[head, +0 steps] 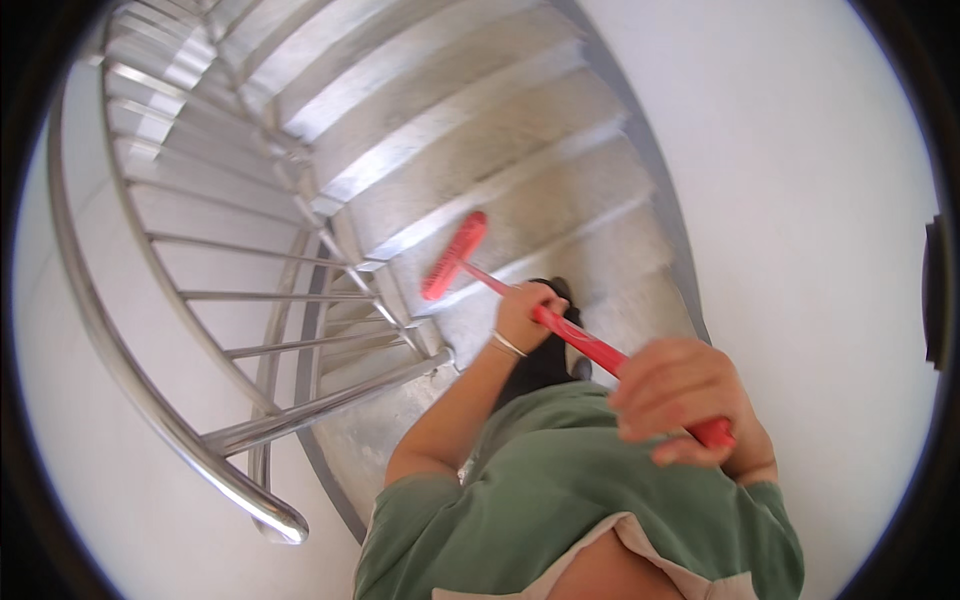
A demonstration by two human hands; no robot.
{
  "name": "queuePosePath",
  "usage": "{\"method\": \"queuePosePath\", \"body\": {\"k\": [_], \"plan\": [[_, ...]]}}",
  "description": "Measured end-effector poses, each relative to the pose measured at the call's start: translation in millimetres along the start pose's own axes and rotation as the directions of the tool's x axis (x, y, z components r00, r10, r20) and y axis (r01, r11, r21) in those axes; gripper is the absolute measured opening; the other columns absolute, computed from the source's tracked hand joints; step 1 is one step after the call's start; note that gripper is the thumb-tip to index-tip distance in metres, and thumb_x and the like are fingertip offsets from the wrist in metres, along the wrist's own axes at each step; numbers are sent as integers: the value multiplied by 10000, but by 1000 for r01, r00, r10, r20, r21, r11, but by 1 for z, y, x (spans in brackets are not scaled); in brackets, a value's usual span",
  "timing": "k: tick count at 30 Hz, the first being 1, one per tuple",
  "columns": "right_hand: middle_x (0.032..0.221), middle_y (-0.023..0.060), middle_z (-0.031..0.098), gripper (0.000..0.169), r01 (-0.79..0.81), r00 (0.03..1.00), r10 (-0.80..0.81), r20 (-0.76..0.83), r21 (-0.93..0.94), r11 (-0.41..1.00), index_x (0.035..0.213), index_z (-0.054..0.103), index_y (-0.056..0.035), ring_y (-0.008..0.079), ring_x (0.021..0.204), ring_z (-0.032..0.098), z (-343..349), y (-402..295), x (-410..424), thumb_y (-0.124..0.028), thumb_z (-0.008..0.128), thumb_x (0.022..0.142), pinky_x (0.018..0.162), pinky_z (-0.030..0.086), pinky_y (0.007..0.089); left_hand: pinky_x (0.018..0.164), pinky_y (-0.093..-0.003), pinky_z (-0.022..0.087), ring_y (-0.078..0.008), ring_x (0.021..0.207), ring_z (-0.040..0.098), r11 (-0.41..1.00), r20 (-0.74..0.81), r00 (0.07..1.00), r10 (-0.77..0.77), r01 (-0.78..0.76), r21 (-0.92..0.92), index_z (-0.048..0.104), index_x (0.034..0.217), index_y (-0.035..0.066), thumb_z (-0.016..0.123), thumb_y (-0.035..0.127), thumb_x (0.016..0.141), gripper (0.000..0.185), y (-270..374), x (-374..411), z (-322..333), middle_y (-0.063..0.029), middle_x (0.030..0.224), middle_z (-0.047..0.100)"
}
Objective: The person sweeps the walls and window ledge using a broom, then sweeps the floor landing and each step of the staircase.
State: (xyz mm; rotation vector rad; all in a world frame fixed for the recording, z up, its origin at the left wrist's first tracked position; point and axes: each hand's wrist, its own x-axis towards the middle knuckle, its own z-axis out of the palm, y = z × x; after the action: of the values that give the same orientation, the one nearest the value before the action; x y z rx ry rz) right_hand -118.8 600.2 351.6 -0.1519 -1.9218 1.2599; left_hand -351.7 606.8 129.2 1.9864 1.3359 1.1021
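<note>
A red broom runs diagonally across the middle of the view. My right hand (679,397) is wrapped around the upper end of its red handle (585,341), close to my body. Further down the shaft, my left hand (521,315) grips it too, with a thin pale band on the wrist. The red broom head (454,256) is over a stair tread (420,247) near the railing side; whether its bristles touch the concrete I cannot tell. My right hand is slightly blurred.
A concrete staircase (465,150) curves away ahead of my feet. Along its left side runs a stainless steel railing (112,352) with several horizontal bars. A white wall (795,202) with a grey skirting band (675,217) bounds the right. My dark shoe (581,367) shows below the handle.
</note>
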Motion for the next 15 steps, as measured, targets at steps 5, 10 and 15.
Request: {"method": "queuePosePath", "body": {"k": [5, 10, 15], "plan": [[674, 63, 628, 152, -31, 997, 13, 72, 253, 967, 796, 669, -10, 247, 683, 649, -28, 41, 86, -159, 693, 774, 577, 520, 317, 474, -385, 393, -298, 509, 508, 989, -145, 978, -149, 149, -13, 514, 632, 74, 702, 106, 710, 206, -26, 42, -18, -98, 555, 503], [666, 71, 638, 117, -165, 967, 101, 235, 273, 948, 795, 679, -16, 202, 658, 645, -42, 78, 173, -87, 687, 703, 568, 506, 291, 518, -419, 400, -334, 570, 531, 982, -143, 972, -189, 184, -48, 497, 661, 78, 666, 151, 752, 205, -55, 81, -62, -122, 587, 512], [673, 78, 650, 97, -318, 910, 240, 339, 194, 928, 739, 676, -37, 208, 623, 625, -44, 87, 263, -79, 659, 653, 684, 484, 334, 558, -431, 417, -346, 634, 559, 948, -175, 932, -319, 311, -70, 511, 686, 88, 660, 207, 742, 199, -81, 99, -94, -117, 628, 538]]}}
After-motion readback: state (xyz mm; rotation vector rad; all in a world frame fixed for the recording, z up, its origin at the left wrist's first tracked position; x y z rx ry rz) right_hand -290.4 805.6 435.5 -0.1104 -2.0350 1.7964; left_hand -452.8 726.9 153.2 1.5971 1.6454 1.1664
